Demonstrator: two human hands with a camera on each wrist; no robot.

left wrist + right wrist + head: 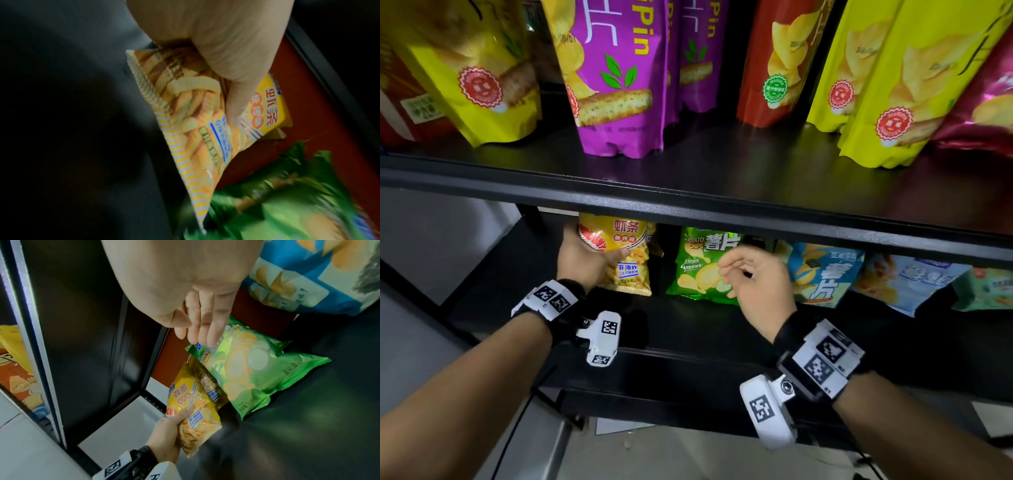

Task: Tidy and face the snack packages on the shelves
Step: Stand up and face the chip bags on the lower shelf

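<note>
Lower shelf: L hand clamps yellow snack bag; R hand fingers loose, nr green bag.

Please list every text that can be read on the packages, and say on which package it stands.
"Pin": purple bag, upper shelf.
"虾条": yellow bag held by the left hand.
"POTATO CHIPS" and "薯片": green bag.
"薯片": blue bag.
The round seals and small print are too blurred to read.
</note>
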